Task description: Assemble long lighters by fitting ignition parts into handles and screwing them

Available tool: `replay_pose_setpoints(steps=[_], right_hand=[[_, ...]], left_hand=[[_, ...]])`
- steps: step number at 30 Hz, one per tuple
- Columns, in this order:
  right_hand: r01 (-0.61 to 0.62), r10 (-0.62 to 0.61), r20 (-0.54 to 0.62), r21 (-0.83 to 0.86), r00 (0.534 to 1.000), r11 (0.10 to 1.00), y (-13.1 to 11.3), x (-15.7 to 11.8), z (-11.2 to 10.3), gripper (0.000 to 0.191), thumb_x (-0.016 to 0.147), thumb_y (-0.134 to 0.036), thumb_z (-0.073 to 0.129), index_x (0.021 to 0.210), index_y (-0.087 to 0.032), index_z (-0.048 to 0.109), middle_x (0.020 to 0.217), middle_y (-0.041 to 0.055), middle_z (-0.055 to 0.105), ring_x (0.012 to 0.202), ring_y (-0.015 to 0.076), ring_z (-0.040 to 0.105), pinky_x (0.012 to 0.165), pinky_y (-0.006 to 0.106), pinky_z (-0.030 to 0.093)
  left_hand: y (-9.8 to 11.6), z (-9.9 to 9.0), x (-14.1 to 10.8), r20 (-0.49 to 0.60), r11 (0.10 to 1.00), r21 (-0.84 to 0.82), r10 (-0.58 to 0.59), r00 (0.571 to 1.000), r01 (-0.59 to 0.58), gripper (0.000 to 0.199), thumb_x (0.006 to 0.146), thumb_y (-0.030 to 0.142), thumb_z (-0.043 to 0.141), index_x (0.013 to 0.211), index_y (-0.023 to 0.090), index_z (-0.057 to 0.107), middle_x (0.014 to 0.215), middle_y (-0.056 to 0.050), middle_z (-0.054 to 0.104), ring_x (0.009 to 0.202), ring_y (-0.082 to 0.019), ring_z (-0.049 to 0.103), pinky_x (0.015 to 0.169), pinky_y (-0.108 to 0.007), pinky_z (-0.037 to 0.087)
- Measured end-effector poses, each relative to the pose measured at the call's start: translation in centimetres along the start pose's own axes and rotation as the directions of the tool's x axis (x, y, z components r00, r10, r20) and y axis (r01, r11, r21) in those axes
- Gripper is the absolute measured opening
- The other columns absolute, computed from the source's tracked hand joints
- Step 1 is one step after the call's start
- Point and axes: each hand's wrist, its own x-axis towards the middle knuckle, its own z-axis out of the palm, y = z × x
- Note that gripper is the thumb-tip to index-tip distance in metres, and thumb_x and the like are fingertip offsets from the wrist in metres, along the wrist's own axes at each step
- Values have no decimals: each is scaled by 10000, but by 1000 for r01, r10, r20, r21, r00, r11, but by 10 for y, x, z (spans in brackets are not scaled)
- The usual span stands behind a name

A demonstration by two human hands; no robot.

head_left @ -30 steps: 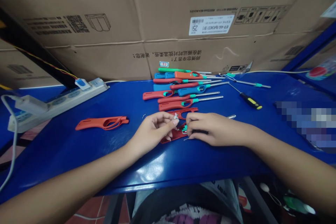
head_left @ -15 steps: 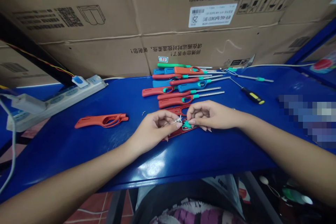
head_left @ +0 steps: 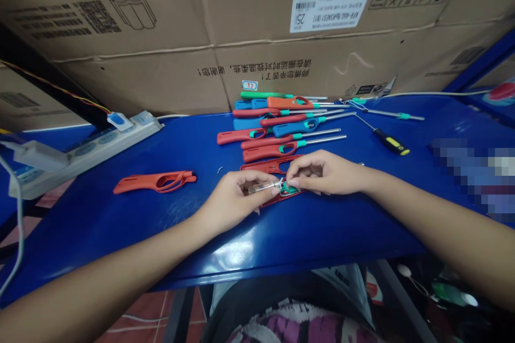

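Near the middle of the blue table, my left hand (head_left: 237,193) pinches a small clear cylinder (head_left: 260,187) with a whitish tip. Touching that tip from the right, my right hand (head_left: 317,174) has its fingers closed on a green plastic part (head_left: 287,188). Under and behind both hands lie red lighter shell halves (head_left: 257,165), partly covered by the fingers. Farther left rests another orange-red shell (head_left: 155,182). Two tiny screws (head_left: 219,170) lie between it and my left hand.
Several long-nosed lighters (head_left: 281,131) are piled behind my hands. A black and yellow screwdriver (head_left: 390,142) lies to their right. A white power strip (head_left: 90,150) crosses the left side, and a cardboard box (head_left: 161,80) stands along the back.
The clear cylinder now shows more fully in my left hand, lying nearly level towards the green part. My right hand has stayed almost in place. The view has shifted slightly.
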Motion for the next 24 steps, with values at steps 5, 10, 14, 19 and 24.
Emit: replay_pose_setpoints(steps=[5, 10, 14, 19, 24], right_hand=[[28, -29, -7, -30, 1000, 999, 1, 0, 0, 269, 889, -402, 686, 881, -134, 662, 642, -51, 551, 488, 45, 467, 465, 190, 375], [36, -36, -21, -26, 999, 999, -1, 1, 0, 248, 878, -381, 692, 861, -136, 661, 653, -48, 547, 498, 42, 442, 467, 183, 366], [33, -34, -26, -22, 999, 999, -1, 2, 1, 244, 884, -382, 679, 876, -139, 666, 668, -38, 575, 512, 51, 474, 480, 190, 387], [45, -46, -32, -25, 998, 999, 0, 2, 1, 224, 884, -352, 676, 871, -129, 667, 686, -37, 575, 518, 45, 456, 480, 194, 371], [44, -45, -25, -18, 999, 999, 0, 1, 1, 213, 894, -341, 663, 882, -128, 659, 668, -43, 560, 510, 49, 456, 483, 199, 370]], left_hand=[[-1, -1, -1, 0, 1000, 21, 18, 1000, -18, 304, 797, 357, 777, 1000, 131, 777, 828, -60, 765, 572, -116, 607, 491, -203, 505], [0, 0, -1, -8, 999, 38, 18, 1000, -17, 289, 796, 357, 774, 987, 141, 783, 806, -54, 763, 553, -117, 601, 475, -206, 491], [1, 0, 0, -7, 1000, 24, 15, 1000, -15, 274, 790, 342, 778, 979, 143, 783, 772, -43, 752, 553, -117, 600, 469, -201, 487], [1, 0, -1, -7, 1000, 16, 2, 1000, -2, 275, 797, 327, 778, 988, 129, 778, 769, -41, 742, 567, -109, 592, 474, -187, 495], [3, 1, -1, 1, 1000, 12, -9, 1000, 9, 275, 798, 326, 777, 991, 130, 780, 759, -38, 736, 564, -108, 584, 464, -182, 488]])
